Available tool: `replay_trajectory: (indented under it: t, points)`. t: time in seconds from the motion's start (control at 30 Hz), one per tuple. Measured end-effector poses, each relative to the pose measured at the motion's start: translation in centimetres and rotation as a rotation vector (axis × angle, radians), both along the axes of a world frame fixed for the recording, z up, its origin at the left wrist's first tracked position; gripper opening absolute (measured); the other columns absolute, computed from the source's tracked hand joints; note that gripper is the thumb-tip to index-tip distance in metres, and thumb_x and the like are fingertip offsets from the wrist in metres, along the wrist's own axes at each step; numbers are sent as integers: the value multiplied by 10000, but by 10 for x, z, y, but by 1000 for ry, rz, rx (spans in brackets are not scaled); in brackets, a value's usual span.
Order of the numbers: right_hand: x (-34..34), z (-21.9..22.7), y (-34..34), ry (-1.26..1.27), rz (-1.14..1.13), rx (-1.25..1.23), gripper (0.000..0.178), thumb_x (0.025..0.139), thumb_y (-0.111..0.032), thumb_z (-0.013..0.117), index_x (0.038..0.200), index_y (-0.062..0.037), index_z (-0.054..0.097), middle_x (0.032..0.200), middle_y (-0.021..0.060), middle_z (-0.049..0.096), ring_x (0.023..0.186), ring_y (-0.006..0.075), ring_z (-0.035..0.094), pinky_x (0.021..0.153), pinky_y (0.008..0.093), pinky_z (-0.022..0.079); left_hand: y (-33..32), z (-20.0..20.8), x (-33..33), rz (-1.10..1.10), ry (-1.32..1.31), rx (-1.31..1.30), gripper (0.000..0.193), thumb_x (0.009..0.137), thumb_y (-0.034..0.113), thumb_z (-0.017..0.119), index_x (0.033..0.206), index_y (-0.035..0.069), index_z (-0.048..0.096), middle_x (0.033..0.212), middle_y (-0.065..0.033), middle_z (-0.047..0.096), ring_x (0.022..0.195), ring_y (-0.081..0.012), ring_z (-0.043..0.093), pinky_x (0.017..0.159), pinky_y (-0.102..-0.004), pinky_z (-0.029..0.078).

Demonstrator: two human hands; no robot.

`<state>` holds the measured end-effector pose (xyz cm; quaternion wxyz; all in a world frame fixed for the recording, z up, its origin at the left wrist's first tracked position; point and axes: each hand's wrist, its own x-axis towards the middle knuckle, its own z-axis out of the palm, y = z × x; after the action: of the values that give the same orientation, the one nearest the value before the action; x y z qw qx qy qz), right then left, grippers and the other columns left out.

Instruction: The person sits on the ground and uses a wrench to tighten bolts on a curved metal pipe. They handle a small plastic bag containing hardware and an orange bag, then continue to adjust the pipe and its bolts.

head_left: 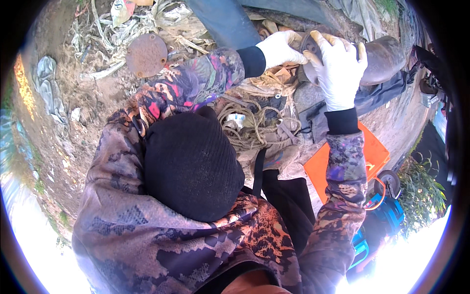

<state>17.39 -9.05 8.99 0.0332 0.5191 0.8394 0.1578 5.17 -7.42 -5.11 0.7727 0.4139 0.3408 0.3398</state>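
Both my hands wear white gloves with yellowish, soiled fingertips. My right hand [340, 68] grips a dark, round metal flange [310, 46] with holes in its face, its fingers over the top and its thumb at the near side. Behind that hand, a thick, curved, brownish metal pipe [387, 59] extends to the right; the hand covers where the two meet. My left hand [281, 47] comes from the left, fingers closed together at the flange's left edge. What sits between those fingers is hidden. A rusty round plate with bolt holes [147, 55] lies on the dirt farther left.
Coiled rope [262, 125] and crumpled brown sacking [274, 81] lie below my hands. An orange panel [342, 161] is beside my right forearm. Dark cloth or rubber sheeting [225, 24] runs along the top. Torn whitish plastic [110, 34] litters the upper left; a small wheel [387, 183] stands at right.
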Motion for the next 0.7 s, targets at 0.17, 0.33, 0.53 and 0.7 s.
replay_trajectory:
  t: [0.17,0.33,0.53,0.7]
  points:
    - [7,-1,5,-68,77,-36,270,779,-316,669,1031,-224,643,890,-36,623,957,180,565,976,463,323,1,13,-2,-29,64,2,519,752,69,757,1198,-31,512,1099,-107,620,1013,-164,581,896,-279,457]
    - [9,-8,8,-101,81,-40,248,773,-318,673,988,-199,635,858,-22,610,926,183,571,945,463,358,-2,14,-3,17,85,42,537,744,75,764,1202,-43,511,1096,-112,623,1013,-166,585,897,-284,459]
    - [10,-3,14,-19,175,-47,170,798,-328,641,871,-181,596,837,-7,554,879,197,555,943,468,352,-1,2,-1,34,5,33,671,672,186,816,1206,-78,507,1132,-153,618,1042,-201,578,908,-287,445]
    - [13,-4,18,-118,189,-95,174,789,-327,645,869,-179,601,828,-3,545,884,201,549,949,483,349,1,-8,3,8,-15,63,697,681,213,804,1230,-81,490,1179,-183,591,1095,-226,559,939,-305,432]
